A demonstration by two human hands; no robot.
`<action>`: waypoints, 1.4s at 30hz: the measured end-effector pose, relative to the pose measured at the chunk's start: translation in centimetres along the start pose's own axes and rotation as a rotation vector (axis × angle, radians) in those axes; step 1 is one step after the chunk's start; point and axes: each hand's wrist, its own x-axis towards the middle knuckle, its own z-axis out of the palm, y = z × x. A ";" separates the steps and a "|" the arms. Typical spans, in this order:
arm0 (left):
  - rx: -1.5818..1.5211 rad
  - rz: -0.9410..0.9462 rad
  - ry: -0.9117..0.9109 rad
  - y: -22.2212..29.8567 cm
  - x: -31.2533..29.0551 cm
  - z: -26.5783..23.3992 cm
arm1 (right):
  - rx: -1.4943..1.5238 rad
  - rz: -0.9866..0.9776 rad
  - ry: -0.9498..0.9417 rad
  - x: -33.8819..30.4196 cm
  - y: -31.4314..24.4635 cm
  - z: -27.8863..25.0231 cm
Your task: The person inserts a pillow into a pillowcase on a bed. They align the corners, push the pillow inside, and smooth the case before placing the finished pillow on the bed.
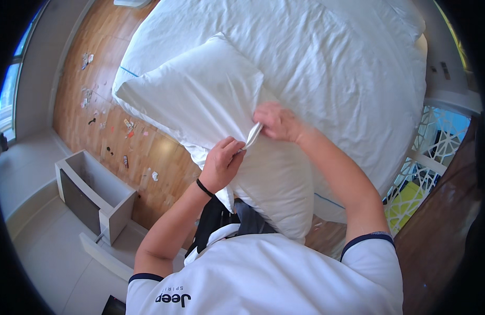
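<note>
A white pillowcase [195,92] with a filled, squarish shape lies over the near left edge of the bed. My left hand [221,164] is closed on the near part of its folded edge, with a dark band round the wrist. My right hand [278,122] pinches the same edge a little farther up and to the right. A small pale fold of cloth stands out between the two hands. Below them, a plump white pillow [276,186] hangs down toward my waist. Whether this pillow is partly inside the pillowcase cannot be told.
The large bed [332,79] has a rumpled white sheet and rounded edges. Scraps of litter [128,128] are strewn over the wooden floor [166,152] at left. A grey open-topped drawer unit [119,207] stands lower left. A white lattice panel [429,152] is at right.
</note>
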 end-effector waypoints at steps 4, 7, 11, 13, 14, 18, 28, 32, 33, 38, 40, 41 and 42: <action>0.004 -0.092 0.006 -1.6 0.4 0.9 | 0.001 0.077 0.059 1.0 5.0 1.9; -0.007 -0.173 -0.018 -2.8 0.3 1.0 | -0.010 0.151 0.120 -0.4 4.8 1.9; -0.090 -0.139 -0.270 -3.1 -2.7 -0.5 | 0.137 0.224 0.117 -5.5 -0.8 0.8; -0.267 -0.154 -0.478 -2.6 -4.2 -2.5 | 0.100 0.146 0.071 -6.3 -5.8 -1.6; -0.293 -0.187 -0.444 -2.5 -5.0 -2.8 | 0.095 0.115 0.052 -6.1 -8.3 -3.1; -0.289 -0.215 -0.310 -3.0 -6.3 -2.1 | 0.086 0.062 -0.006 -4.7 -11.4 -3.6; 0.045 0.010 -0.101 -2.7 -1.8 2.3 | -0.148 0.098 0.129 -1.4 -4.7 0.1; 0.038 0.022 -0.133 -1.3 -0.1 2.9 | -0.274 0.315 0.190 -2.7 2.4 0.4; 0.068 0.057 -0.126 -1.4 0.3 3.1 | -0.263 0.348 0.204 -3.4 3.3 0.5; 0.059 0.291 -0.313 -2.1 -1.8 5.5 | -0.220 0.382 0.143 -10.5 2.8 2.3; 0.015 0.263 -0.433 0.2 -2.8 5.4 | -0.272 0.295 0.207 -12.6 0.4 2.5; -0.006 0.226 -0.445 -0.1 -3.3 5.4 | -0.311 0.270 0.217 -12.7 -1.0 1.6; -0.012 0.212 -0.421 -0.5 -3.1 5.4 | -0.357 0.256 0.230 -12.9 -1.9 0.8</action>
